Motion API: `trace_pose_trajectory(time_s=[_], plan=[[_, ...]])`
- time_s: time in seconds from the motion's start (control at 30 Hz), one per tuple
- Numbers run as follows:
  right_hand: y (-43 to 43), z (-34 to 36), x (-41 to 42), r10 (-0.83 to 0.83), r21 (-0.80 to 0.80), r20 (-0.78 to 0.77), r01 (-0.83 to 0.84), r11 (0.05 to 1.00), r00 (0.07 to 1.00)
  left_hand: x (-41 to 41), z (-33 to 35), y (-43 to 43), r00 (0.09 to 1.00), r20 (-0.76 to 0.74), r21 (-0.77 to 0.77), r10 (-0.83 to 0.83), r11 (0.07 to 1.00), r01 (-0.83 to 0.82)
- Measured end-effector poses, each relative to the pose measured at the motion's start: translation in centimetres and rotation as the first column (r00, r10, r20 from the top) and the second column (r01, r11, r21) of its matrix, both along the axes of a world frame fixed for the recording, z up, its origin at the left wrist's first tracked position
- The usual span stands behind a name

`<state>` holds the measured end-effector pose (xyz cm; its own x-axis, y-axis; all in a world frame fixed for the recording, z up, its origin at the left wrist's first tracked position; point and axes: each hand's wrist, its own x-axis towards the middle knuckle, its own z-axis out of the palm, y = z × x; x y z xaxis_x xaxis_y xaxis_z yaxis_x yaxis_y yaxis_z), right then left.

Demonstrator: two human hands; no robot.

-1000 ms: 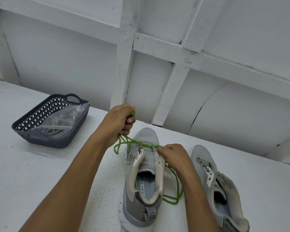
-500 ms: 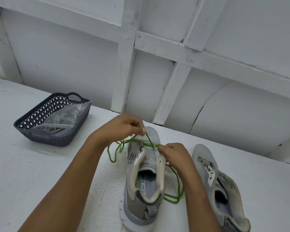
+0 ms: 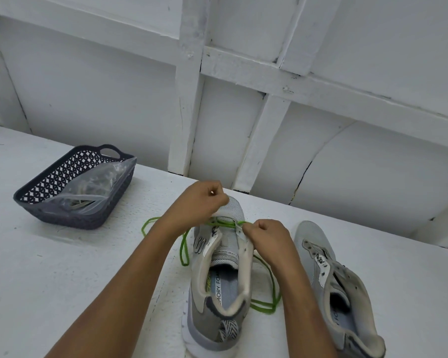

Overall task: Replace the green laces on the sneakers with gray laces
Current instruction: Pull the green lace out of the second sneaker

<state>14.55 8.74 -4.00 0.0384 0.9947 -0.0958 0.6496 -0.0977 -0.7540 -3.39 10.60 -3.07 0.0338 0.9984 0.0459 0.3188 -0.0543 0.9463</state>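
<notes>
Head camera: we see two gray sneakers on a white table [image 3: 62,280], toes pointing away from us. The first sneaker [image 3: 217,301] sits in the middle and the second sneaker [image 3: 342,285] sits just beside it on the right. The second sneaker has bare lace holes.

The green lace [image 3: 224,223] goes across the first sneaker near the toe, only through the lowest holes. Its loose parts lie in loops on the table on both sides of that shoe.

The left hand [image 3: 199,200] is over the toe with its fingers curled, and the green lace runs in under it, so it looks like it holds the lace. The right hand [image 3: 267,236] pinches the green lace at the right side of the shoe.

Far off to the left stands a dark basket [image 3: 62,213]. A clear plastic bag [image 3: 98,184] lies in it. Something pale and stringy is in the bag, but it is too blurry to be sure what it is.
</notes>
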Motion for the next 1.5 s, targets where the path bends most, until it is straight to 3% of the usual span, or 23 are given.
trace_pose_trajectory(time_s=[0.07,0.17,0.37,0.53,0.63,0.77,0.83,0.93,1.03,1.33,1.5], plan=[[-0.1,-0.1,0.1,-0.035,0.028,-0.001,0.035,0.999,0.999,0.1,-0.5,0.2,0.974,-0.223,-0.009,-0.052,0.999,0.052],[-0.2,-0.3,0.0,-0.078,0.057,0.023,0.076,0.995,0.997,-0.1,-0.9,0.0,0.905,-0.402,-0.088,-0.141,0.989,0.115],[-0.3,-0.5,-0.3,-0.101,0.068,0.025,0.099,0.993,0.995,-1.5,-0.4,0.1,0.876,-0.47,-0.086,-0.108,0.993,0.077],[0.0,0.1,-0.3,-0.057,0.006,-0.022,0.057,0.998,0.998,-3.4,-0.1,0.5,0.712,-0.688,-0.146,-0.138,0.988,0.05],[0.7,0.8,-0.4,0.101,0.001,0.082,-0.102,0.995,0.991,-3.8,-0.7,0.4,0.659,-0.729,-0.185,-0.186,0.98,0.072],[1.5,0.5,-1.9,0.34,-0.078,0.166,-0.332,0.94,0.925,-3.7,-1.2,0.6,0.678,-0.715,-0.143,-0.17,0.985,0.097],[1.5,-0.2,-2.7,0.391,-0.123,0.232,-0.371,0.92,0.891,-3.7,-1.2,0.7,0.679,-0.715,-0.122,-0.168,0.986,0.116],[1.5,-0.5,-3.0,0.387,-0.127,0.291,-0.365,0.922,0.875,-3.6,-1.0,0.5,0.703,-0.681,-0.142,-0.207,0.978,0.15],[1.3,-0.5,-2.8,0.375,-0.117,0.259,-0.356,0.927,0.89,-3.1,-0.6,0.6,0.781,-0.589,-0.152,-0.206,0.978,0.143],[1.0,-1.0,-2.5,0.323,-0.115,0.142,-0.309,0.944,0.936,-3.2,0.9,-0.1,0.871,-0.407,-0.236,-0.277,0.952,0.192],[1.1,-1.1,-2.5,0.308,-0.113,0.142,-0.293,0.949,0.941,-5.0,1.8,-0.6,0.972,-0.078,-0.129,-0.22,0.969,0.209]])
